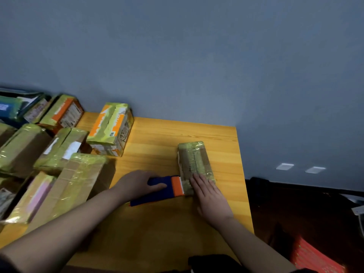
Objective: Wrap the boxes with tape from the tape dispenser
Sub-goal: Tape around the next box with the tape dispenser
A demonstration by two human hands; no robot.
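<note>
A: Where's the small box [195, 164]?
B: On the wooden table [157, 233], right of centre, near the right edge. Lying flat, already covered in yellowish tape. Long axis runs away from the person toward the wall [197, 56], far end tilted slightly left.
A: Hands?
B: Right hand [210, 198] is flat, fingers [199, 184] extended, palm pressing down on the near end of the box. Not gripping, just holding it down. Left hand [137, 184] is wrapped around the tape dispenser [163, 189].
A: Dispenser orientation?
B: Blue body, orange front. Long axis roughly left-right, crosswise to the box. Orange end points right and touches the near-left side of the box.
A: Anything else on the table?
B: A cluster of taped boxes [59, 154] on the left, well apart from the small one. One orange-and-white box [110, 129] stands nearest the wall.
</note>
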